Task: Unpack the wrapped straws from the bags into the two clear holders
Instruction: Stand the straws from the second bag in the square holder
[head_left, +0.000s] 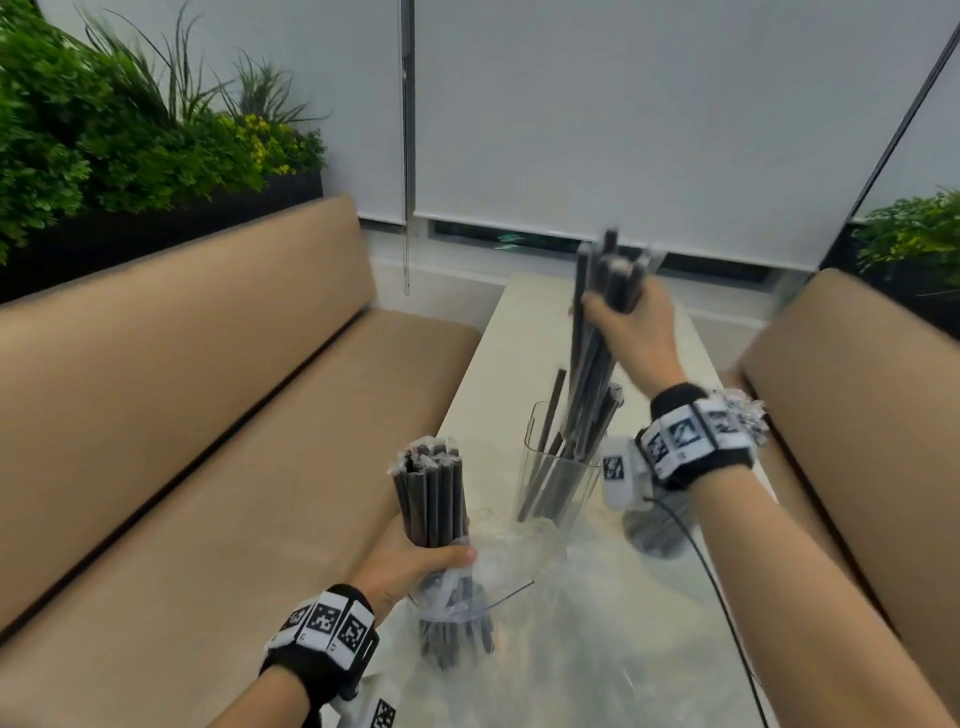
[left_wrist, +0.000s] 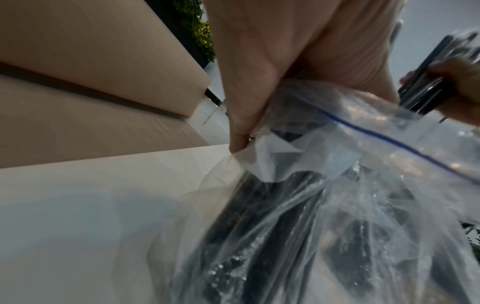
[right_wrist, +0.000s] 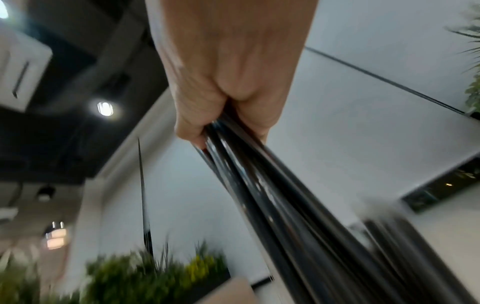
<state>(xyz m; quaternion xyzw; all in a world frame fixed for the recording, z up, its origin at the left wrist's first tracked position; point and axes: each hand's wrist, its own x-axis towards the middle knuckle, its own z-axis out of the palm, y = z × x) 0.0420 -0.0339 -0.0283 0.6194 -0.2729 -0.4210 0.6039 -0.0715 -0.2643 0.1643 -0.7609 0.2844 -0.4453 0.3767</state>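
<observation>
My left hand (head_left: 421, 558) grips an upright bundle of black wrapped straws (head_left: 428, 488) together with the clear zip bag (head_left: 457, 592) round its lower half. In the left wrist view the fingers (left_wrist: 241, 123) pinch the bag (left_wrist: 337, 164), which has a blue zip line and dark straws inside. My right hand (head_left: 623, 319) holds a bunch of straws (head_left: 589, 374) near their tops, above the far clear holder (head_left: 556, 483). Their lower ends reach into it, among several loose straws. The right wrist view shows the fist (right_wrist: 221, 115) round the blurred straws (right_wrist: 259, 185). A second clear holder (head_left: 524, 545) stands nearer, hard to make out.
The narrow white table (head_left: 519, 332) runs between two tan benches, left (head_left: 208, 415) and right (head_left: 857, 389). Crumpled clear plastic (head_left: 545, 665) covers the near end of the table. Planters with greenery (head_left: 130, 130) stand behind the left bench. A black cable (head_left: 717, 582) hangs from my right wrist.
</observation>
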